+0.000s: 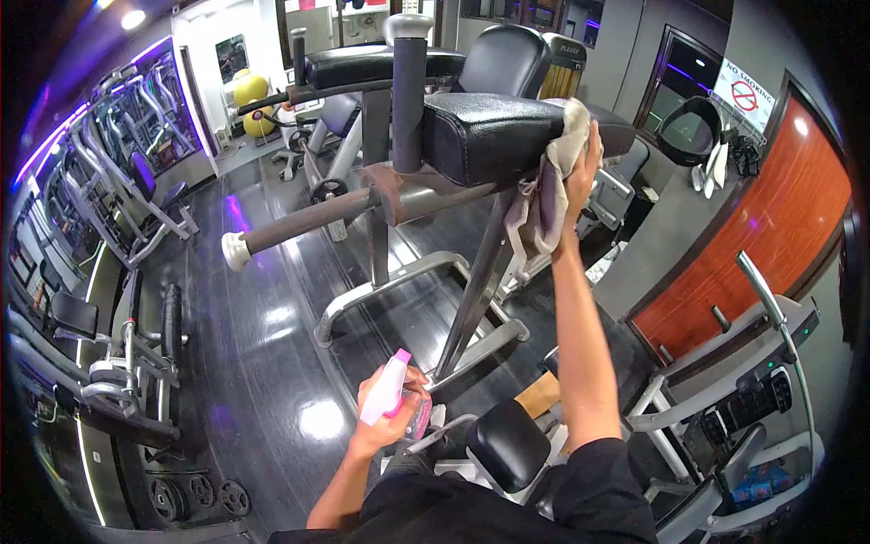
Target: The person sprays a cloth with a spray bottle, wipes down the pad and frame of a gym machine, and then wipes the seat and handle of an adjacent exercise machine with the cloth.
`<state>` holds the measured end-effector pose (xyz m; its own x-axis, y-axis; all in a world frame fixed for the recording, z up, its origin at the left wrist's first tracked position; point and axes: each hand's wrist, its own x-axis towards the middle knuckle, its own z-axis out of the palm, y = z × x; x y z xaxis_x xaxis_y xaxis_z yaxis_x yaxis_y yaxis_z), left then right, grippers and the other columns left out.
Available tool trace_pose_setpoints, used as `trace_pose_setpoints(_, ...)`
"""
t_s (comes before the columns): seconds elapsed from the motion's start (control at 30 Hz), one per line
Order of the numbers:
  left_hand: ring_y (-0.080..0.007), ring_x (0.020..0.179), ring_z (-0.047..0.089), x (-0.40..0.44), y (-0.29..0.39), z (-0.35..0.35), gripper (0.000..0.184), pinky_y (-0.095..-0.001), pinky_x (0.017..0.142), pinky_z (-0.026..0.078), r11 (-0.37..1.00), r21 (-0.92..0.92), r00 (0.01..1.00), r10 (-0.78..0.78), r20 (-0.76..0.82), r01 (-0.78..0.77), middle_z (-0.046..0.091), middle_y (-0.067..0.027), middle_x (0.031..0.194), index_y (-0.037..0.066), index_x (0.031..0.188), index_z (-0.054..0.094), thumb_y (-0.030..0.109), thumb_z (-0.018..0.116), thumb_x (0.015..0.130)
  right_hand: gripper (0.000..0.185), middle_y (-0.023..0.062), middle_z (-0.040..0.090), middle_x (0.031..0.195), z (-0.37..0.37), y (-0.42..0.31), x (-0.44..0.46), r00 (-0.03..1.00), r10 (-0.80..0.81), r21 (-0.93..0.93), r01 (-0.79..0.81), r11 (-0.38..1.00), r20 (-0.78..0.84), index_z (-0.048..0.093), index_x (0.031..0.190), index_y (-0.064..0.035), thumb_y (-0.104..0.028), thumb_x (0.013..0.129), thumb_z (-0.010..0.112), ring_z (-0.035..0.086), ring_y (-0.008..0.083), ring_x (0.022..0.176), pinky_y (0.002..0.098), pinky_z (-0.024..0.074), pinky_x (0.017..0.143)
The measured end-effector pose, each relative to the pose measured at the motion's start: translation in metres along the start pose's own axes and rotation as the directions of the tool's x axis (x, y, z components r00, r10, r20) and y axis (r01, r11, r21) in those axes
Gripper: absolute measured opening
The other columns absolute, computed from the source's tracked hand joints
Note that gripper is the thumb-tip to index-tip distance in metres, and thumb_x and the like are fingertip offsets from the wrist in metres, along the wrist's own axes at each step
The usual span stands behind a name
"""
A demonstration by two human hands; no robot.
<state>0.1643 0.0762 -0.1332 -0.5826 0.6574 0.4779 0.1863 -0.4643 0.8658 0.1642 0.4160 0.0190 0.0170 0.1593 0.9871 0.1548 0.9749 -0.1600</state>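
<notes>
My right hand [584, 172] is closed on a greyish cloth [548, 195] and presses it against the side of a black padded armrest [494, 136]. That pad belongs to a tall exercise stand with grey metal tubes and a white-capped handle [237, 250]. Lower down, in front of my body, my left hand [385, 408] is wrapped round a spray bottle [388, 392] with a white and pink head. Part of the bottle is hidden by my fingers. A second black armrest [381, 65] and a black back pad [504, 62] are behind the first.
A black seat [509, 444] is close by my legs. Weight machines line the mirrored left side, with weight plates [199, 497] on the floor there. To the right are an orange-brown wooden door [752, 218] and another machine [752, 399]. Yellow exercise balls [252, 89] are at the back.
</notes>
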Motion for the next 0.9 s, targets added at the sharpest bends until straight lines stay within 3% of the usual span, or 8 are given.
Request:
trace_pose_setpoints(0.07,-0.0185,0.073,0.065,0.002,0.0,0.002,0.021,-0.0298,0.067,0.052,1.0,-0.013,0.999,0.004,0.034,-0.003,0.063,-0.0139,0.09,-0.003,0.1,0.052,-0.002,0.06,0.08,0.027,0.0169,0.05,0.127,0.009,-0.017,-0.03,0.707,0.666,0.666,-0.618,0.418,0.239,0.057,0.111,0.0032,-0.003,0.084,0.059,0.054,0.0274,0.108,0.034,0.0419,0.092)
trace_pose_setpoints(0.13,-0.0186,0.074,0.065,0.004,-0.002,0.006,0.021,-0.0299,0.067,0.052,1.0,-0.007,0.999,-0.01,0.044,0.01,0.063,-0.0139,0.09,-0.003,0.1,0.052,-0.002,0.06,0.08,0.028,0.0181,0.052,0.119,0.031,-0.001,-0.091,0.925,0.354,0.355,-0.38,0.854,0.138,0.055,0.109,0.0024,-0.003,0.082,0.06,0.057,0.03,0.093,0.0339,0.0458,0.083)
trace_pose_setpoints(0.2,-0.0188,0.074,0.066,0.005,-0.003,0.007,0.022,-0.0299,0.067,0.052,1.0,0.007,0.999,-0.024,0.048,0.024,0.063,-0.014,0.091,-0.003,0.1,0.052,-0.003,0.06,0.08,0.039,0.0226,0.048,0.128,0.035,-0.034,-0.122,0.578,0.681,0.599,-0.761,0.25,0.45,0.052,0.117,0.0017,-0.002,0.079,0.061,0.058,0.0374,0.099,0.0369,0.0479,0.082)
trace_pose_setpoints(0.3,-0.0191,0.075,0.066,0.008,-0.006,0.009,0.022,-0.0302,0.068,0.053,1.0,-0.006,0.999,-0.011,0.047,0.011,0.063,-0.0144,0.092,-0.003,0.101,0.052,-0.005,0.059,0.079,0.043,0.0228,0.038,0.141,0.025,-0.04,-0.128,0.947,0.187,0.095,-0.218,0.971,0.26,0.047,0.125,0.0022,-0.002,0.083,0.058,0.046,0.0322,0.125,0.0359,0.0395,0.099)
trace_pose_setpoints(0.4,-0.019,0.075,0.066,0.009,-0.009,0.007,0.024,-0.0305,0.068,0.053,0.999,-0.014,0.998,-0.034,0.043,0.034,0.062,-0.0147,0.092,-0.003,0.101,0.052,-0.007,0.058,0.079,0.076,0.0258,0.029,0.145,0.006,-0.031,-0.099,0.936,0.245,0.137,-0.286,0.948,0.251,0.028,0.143,-0.0023,0.003,0.075,0.061,0.045,0.0399,0.123,0.038,0.0439,0.095)
trace_pose_setpoints(0.47,-0.0191,0.075,0.066,0.01,-0.012,0.008,0.024,-0.0308,0.068,0.053,0.999,-0.022,0.998,-0.05,0.026,0.05,0.062,-0.015,0.092,-0.003,0.101,0.052,-0.007,0.057,0.078,0.054,0.0228,0.039,0.141,0.027,0.021,-0.095,0.931,0.364,0.108,-0.36,0.927,-0.02,0.041,0.135,-0.0022,-0.002,0.084,0.056,0.055,0.0344,0.112,0.0359,0.0464,0.086)
trace_pose_setpoints(0.53,-0.019,0.075,0.066,0.012,-0.012,0.009,0.024,-0.0307,0.068,0.053,0.998,-0.007,0.998,-0.059,0.038,0.059,0.062,-0.0146,0.092,-0.003,0.101,0.053,-0.008,0.057,0.078,0.027,0.0174,0.055,0.119,0.017,0.058,-0.074,0.681,0.674,0.216,-0.731,0.647,0.288,0.053,0.119,-0.0006,-0.01,0.093,0.049,0.057,0.0254,0.092,0.0341,0.0445,0.077)
trace_pose_setpoints(0.9,-0.0181,0.075,0.065,0.032,-0.02,0.011,0.023,-0.0297,0.069,0.053,0.998,0.043,0.997,-0.048,0.052,0.046,0.063,-0.0128,0.091,-0.004,0.101,0.054,-0.005,0.06,0.079,0.016,0.0138,0.055,0.082,0.032,-0.007,-0.115,0.841,0.498,0.321,-0.541,0.778,0.211,0.055,0.099,0.0005,-0.014,0.095,0.049,0.053,0.0265,0.075,0.0358,0.0429,0.07)
